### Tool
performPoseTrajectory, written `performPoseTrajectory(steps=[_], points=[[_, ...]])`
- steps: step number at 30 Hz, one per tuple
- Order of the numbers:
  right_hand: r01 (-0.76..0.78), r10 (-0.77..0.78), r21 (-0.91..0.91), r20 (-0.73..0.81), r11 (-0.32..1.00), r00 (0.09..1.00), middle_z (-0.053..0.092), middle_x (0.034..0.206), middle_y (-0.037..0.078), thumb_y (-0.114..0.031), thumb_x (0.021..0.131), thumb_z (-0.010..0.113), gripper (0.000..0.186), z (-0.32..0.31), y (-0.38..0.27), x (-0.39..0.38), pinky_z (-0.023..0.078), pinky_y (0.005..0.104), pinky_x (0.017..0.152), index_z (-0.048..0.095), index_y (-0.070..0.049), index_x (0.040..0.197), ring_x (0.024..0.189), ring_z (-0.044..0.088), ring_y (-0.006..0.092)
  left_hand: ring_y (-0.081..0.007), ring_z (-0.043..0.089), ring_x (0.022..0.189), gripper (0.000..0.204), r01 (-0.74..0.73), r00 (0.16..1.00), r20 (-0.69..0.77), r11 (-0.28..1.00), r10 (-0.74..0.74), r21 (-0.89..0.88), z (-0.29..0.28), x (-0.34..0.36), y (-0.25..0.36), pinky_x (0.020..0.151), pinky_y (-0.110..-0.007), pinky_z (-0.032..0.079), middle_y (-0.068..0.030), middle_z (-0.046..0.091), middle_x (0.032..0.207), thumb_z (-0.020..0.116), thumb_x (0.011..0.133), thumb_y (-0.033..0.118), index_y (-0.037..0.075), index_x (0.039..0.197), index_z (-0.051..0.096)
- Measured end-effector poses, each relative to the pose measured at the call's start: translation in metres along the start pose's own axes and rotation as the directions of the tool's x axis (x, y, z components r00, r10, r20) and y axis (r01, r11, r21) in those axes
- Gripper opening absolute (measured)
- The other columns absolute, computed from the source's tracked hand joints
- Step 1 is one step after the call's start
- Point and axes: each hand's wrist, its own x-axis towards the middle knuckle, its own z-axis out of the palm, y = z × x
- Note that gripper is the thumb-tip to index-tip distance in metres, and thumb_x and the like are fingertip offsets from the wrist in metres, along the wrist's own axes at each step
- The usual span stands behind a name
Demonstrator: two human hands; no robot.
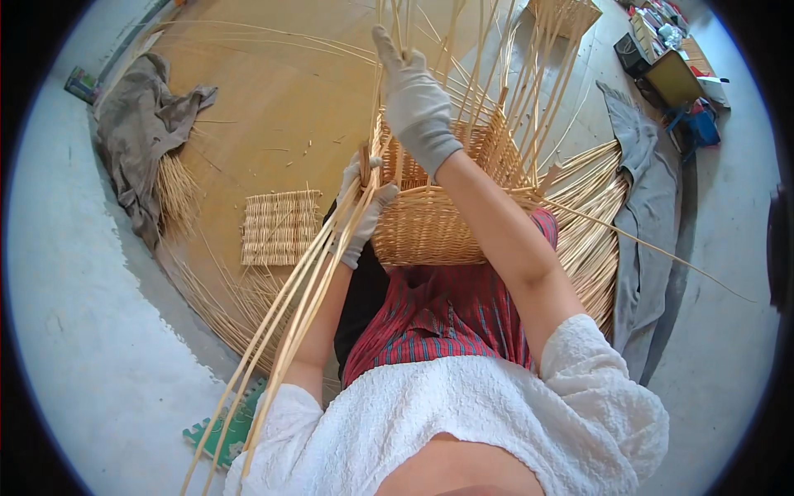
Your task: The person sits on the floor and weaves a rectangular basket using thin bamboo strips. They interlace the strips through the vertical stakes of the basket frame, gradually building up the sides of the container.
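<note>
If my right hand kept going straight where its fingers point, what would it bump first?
Probably the upright canes just past the right hand's fingertips, though depth is unclear.

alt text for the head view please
A wicker basket with upright rods, a person's gloved left hand holding long rods beside it and gloved right hand raised near the uprights. A woven panel lies on the floor at left, a rod bundle at right.
</note>
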Motion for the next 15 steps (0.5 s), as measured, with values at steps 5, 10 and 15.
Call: performPoseTrajectory(steps=[5, 10, 15], points=[[0.339, -0.083, 0.877, -0.331, 0.339, 0.94, 0.061, 0.116, 0.011, -0.01, 0.097, 0.06, 0.072, 0.039, 0.112, -0.11, 0.058, 0.0348, 0.08, 0.026, -0.016, 0.161, 0.111, 0.067, 0.0232, -0.0232, 0.052, 0.129, 0.057, 0.118, 0.992, -0.026, 0.981, -0.123, -0.151, 0.006, -0.011, 0.005, 0.109, -0.037, 0.048, -0.0083, 0.052, 0.139, 0.082, 0.087, 0.009, 0.008, 0.136, 0.053], [-0.165, 0.334, 0.976, 0.11, 0.141, 0.936, 0.068, 0.102, 0.003, -0.015, 0.102, 0.064, 0.017, 0.002, 0.158, -0.202, 0.054, 0.0261, 0.064, 0.066, -0.009, 0.118, 0.098, 0.069, 0.0168, -0.0204, 0.058, 0.122, 0.063, -0.003, 0.983, -0.177, 0.962, -0.047, -0.271, 0.017, -0.019, 0.02, 0.11, -0.034, 0.047, -0.0116, 0.058, 0.14, 0.071, 0.093, 0.001, 0.004, 0.15, 0.046], [-0.215, 0.504, 0.977, 0.178, 0.016, 0.845, 0.073, 0.114, 0.006, -0.014, 0.101, 0.067, 0.016, -0.001, 0.21, -0.21, 0.052, 0.0249, 0.062, 0.066, -0.01, 0.116, 0.101, 0.07, 0.016, -0.0191, 0.062, 0.111, 0.033, -0.073, 0.958, -0.242, 0.944, 0.157, 0.322, 0.015, -0.092, 0.0, 0.101, -0.036, 0.051, -0.013, 0.064, 0.122, 0.053, 0.101, -0.002, -0.001, 0.134, 0.057]])
